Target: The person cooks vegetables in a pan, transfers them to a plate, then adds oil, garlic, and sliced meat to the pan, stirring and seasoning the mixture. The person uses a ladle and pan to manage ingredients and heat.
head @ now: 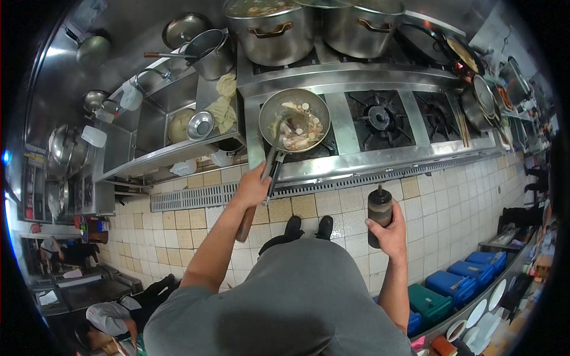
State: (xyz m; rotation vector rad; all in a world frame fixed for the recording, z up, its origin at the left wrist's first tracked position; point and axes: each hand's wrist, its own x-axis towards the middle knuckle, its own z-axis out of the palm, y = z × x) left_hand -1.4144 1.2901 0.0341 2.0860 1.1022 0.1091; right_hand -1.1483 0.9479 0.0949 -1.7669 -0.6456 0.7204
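My left hand grips the shaft of a long metal cooking ladle whose wooden end sticks out below the fist. The ladle's head rests among the food in a frying pan on the front left burner. Sliced pale pieces and stringy bits of food lie in the pan. Just right of my fist is the pan's black handle; whether my fingers touch it, I cannot tell. My right hand holds a dark squeeze bottle upright over the floor, apart from the stove.
Two large stockpots stand at the back of the range. Right of the pan are bare gas burners. A metal sink with cloths beside it lies left. Blue bins stand behind right; a co-worker is behind left.
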